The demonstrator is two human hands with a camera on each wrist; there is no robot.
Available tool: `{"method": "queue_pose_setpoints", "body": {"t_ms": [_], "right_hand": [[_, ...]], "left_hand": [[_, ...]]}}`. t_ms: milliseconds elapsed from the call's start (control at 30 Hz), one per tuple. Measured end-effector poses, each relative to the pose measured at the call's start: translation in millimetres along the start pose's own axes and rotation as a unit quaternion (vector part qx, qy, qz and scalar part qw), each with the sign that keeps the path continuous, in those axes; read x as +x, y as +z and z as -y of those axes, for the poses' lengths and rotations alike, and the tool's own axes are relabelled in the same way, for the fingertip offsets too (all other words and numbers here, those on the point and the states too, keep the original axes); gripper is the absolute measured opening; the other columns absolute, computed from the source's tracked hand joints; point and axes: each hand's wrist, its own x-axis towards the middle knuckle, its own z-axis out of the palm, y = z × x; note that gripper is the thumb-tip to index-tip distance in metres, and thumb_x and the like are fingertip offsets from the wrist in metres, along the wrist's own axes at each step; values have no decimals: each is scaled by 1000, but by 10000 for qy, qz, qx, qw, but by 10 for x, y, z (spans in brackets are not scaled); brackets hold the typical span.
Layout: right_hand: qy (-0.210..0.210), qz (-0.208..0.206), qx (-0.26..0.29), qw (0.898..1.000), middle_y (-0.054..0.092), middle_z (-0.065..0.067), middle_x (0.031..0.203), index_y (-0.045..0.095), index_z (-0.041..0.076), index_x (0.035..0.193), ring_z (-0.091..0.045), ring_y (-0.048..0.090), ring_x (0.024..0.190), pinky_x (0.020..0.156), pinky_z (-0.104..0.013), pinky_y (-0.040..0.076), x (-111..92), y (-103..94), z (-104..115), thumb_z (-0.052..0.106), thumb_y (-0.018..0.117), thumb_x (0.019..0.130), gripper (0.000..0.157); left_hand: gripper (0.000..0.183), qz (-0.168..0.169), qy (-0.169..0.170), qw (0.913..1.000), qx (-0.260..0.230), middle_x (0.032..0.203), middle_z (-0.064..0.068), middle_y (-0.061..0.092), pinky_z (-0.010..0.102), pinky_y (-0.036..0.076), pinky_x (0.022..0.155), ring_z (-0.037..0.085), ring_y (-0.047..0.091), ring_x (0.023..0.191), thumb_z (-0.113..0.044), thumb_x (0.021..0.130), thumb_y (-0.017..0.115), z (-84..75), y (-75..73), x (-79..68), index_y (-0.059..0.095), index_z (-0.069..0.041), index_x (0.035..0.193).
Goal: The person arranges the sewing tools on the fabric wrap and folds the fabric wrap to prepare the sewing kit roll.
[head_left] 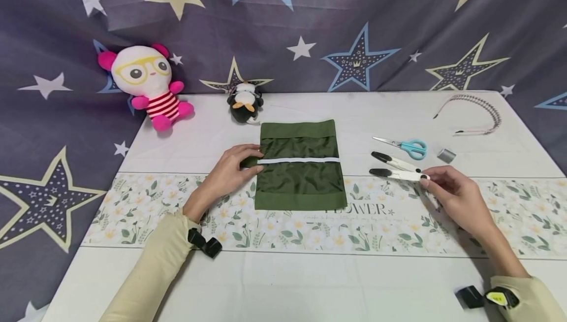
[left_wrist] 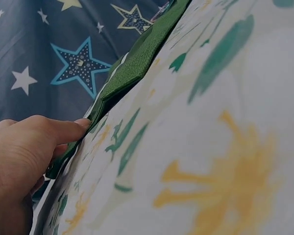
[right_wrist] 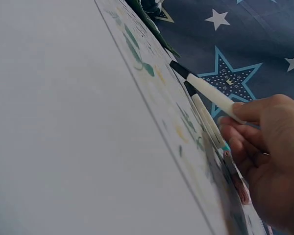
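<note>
A green fabric piece (head_left: 301, 184), crossed by a white strip (head_left: 299, 160), lies on the table. My left hand (head_left: 235, 167) holds its left edge, the thumb and forefinger beside the strip's end. In the left wrist view, the thumb (left_wrist: 83, 123) touches the fabric's edge (left_wrist: 122, 81); the other fingers are partly hidden. My right hand (head_left: 458, 199) pinches the end of a white marker (head_left: 403, 176) with a black cap. Right behind it is a second white marker (head_left: 396, 162), also black-capped. In the right wrist view, the held marker (right_wrist: 213, 95) is tilted above the tabletop.
Blue-handled scissors (head_left: 407, 147) and a small grey roll (head_left: 446, 155) lie behind the markers. A headband (head_left: 487, 110) rests at the back right. A penguin toy (head_left: 244, 105) and a pink-and-white plush (head_left: 152, 85) stand at the back left, before a star-patterned curtain (head_left: 283, 31).
</note>
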Motion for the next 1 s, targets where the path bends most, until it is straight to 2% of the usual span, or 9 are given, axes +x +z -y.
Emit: {"method": "queue_pose_setpoints", "body": {"t_ms": [233, 367, 500, 767, 1000], "right_hand": [[32, -378, 580, 9976, 64, 5, 98, 66, -2, 122, -9, 61, 81, 67, -13, 46, 117, 64, 36, 4, 67, 101, 22], [-84, -491, 964, 9941, 66, 0, 95, 65, -7, 122, -12, 61, 78, 63, -15, 47, 186, 94, 56, -1, 66, 100, 23], [-65, -596, 1111, 9920, 67, -1, 96, 65, -8, 123, -12, 61, 78, 61, -17, 46, 255, 127, 69, 0, 66, 101, 24], [-14, -634, 1283, 9897, 70, 7, 102, 64, -7, 126, -11, 65, 88, 69, -15, 50, 396, 194, 138, 3, 65, 102, 26], [-42, -601, 1696, 9837, 71, 3, 102, 65, -7, 126, -10, 65, 91, 79, -16, 52, 539, 294, 240, 5, 66, 102, 26]], "left_hand": [[36, 34, 5, 9998, -191, 153, 14, 50, 54, 31, 118, 34, 39, 145, -20, 102, 70, 15, 0, -2, 66, -4, 134], [35, 49, -27, 9997, -243, 154, 14, 49, 54, 31, 118, 34, 39, 145, -19, 102, 69, 18, 2, -9, 66, -4, 134], [35, 66, -87, 9995, -286, 155, 13, 48, 54, 31, 118, 33, 38, 146, -19, 103, 69, 11, 2, -14, 66, -4, 135], [36, 102, -153, 9993, -334, 157, 12, 46, 54, 30, 118, 33, 36, 147, -20, 103, 68, 11, 2, -15, 65, -5, 136], [36, 75, -123, 9992, -367, 156, 11, 46, 54, 31, 118, 33, 37, 147, -20, 103, 68, 19, 11, -11, 65, -5, 136]]}}
